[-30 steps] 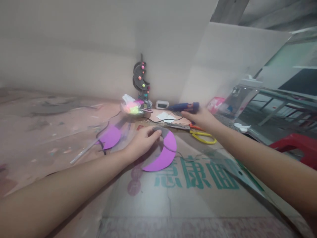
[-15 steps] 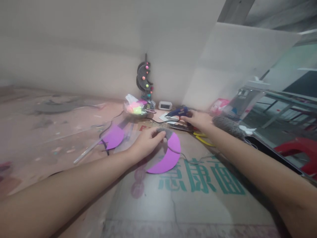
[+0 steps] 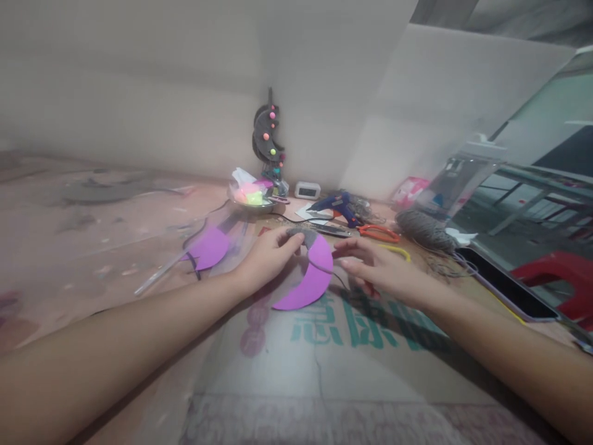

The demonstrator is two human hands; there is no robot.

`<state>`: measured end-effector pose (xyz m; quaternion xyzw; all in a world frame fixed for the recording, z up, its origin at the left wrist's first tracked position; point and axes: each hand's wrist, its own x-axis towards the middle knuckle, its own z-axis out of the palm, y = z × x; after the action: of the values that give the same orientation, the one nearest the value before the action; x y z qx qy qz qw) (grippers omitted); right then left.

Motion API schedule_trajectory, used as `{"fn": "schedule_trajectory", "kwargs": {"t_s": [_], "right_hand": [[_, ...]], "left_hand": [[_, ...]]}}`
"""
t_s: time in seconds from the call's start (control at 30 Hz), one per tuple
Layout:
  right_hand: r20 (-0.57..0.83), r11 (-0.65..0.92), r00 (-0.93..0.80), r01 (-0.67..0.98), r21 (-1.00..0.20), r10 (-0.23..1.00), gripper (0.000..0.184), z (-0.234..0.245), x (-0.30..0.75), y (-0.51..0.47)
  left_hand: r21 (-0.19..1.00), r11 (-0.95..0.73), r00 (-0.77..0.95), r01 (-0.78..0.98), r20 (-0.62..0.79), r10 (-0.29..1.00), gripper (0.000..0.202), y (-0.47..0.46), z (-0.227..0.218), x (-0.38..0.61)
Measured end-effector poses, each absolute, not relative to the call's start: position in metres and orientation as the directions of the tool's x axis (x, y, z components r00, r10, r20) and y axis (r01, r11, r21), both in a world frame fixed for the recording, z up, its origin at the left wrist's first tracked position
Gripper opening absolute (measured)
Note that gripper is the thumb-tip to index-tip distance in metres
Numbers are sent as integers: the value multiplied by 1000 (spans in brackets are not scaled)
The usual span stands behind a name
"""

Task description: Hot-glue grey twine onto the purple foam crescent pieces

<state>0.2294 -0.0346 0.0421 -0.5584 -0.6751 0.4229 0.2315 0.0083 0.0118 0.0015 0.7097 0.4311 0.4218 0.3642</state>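
My left hand (image 3: 277,252) pinches the upper end of a purple crescent (image 3: 311,281), where grey yarn (image 3: 307,236) is wrapped around it. A loose strand of the yarn crosses the crescent and trails to the right. Just right of the crescent, my right hand (image 3: 377,269) hovers with its fingers apart and nothing in them. Beyond the hands lies a blue glue gun (image 3: 337,206) on its side. Orange-handled scissors (image 3: 378,233) rest nearer to my right hand. A grey yarn ball (image 3: 424,232) sits farther right.
A phone (image 3: 507,284) lies at the right edge. Cardboard (image 3: 259,383) with green print covers the front. A bowl (image 3: 250,203), a white clock (image 3: 307,190) and a grey crescent ornament (image 3: 267,139) stand by the wall. Another purple piece (image 3: 210,248) lies left.
My right hand has let go of the glue gun and come back toward the crescent. The glue gun now lies by the wall. My left hand keeps its hold.
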Motion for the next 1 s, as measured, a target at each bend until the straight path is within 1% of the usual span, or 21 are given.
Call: {"fn": "schedule_trajectory", "kwargs": {"t_s": [0.07,0.1,0.17,0.2,0.23,0.27,0.37,0.43,0.5,0.6,0.7,0.83,0.93,1.0], "right_hand": [[-265,-26,-361,549,-835,894,54,42,233,-32],[-320,-43,-410,557,-829,854,53,42,236,-30],[-392,-53,-468,587,-808,792,45,41,244,-23],[-392,-43,-471,595,-802,790,40,41,248,-20],[-362,-23,-455,596,-802,813,37,40,250,-18],[-302,6,-418,594,-805,857,35,40,252,-15],[-61,107,-257,590,-800,965,35,40,251,-13],[86,175,-173,605,-777,981,35,40,246,-14],[200,238,-132,620,-748,971,33,39,240,-15],[299,290,-98,638,-713,949,29,34,237,-15],[332,301,-81,656,-692,940,27,24,239,-11],[252,258,-106,655,-710,962,28,12,244,-5],[193,237,-138,576,-782,971,31,12,242,-8],[142,206,-169,458,-865,975,41,16,238,-14]], "left_hand": [[876,-377,271,300,301,914,30,13,1,8],[874,-382,270,300,307,913,31,14,0,8],[872,-382,262,308,308,914,31,14,0,8],[873,-376,261,311,302,917,31,14,0,8],[875,-369,264,313,293,919,31,13,0,8],[877,-361,273,317,280,920,31,13,1,8],[869,-350,316,350,242,917,31,10,1,9],[858,-358,347,367,230,909,31,9,1,9],[853,-370,375,368,228,899,31,8,1,10],[844,-389,408,370,228,884,29,5,2,11],[840,-407,430,359,238,871,28,1,5,12],[848,-413,448,332,244,860,29,-1,8,12],[853,-404,438,329,242,866,28,-1,7,12],[853,-400,439,334,235,867,28,0,7,12]]}}
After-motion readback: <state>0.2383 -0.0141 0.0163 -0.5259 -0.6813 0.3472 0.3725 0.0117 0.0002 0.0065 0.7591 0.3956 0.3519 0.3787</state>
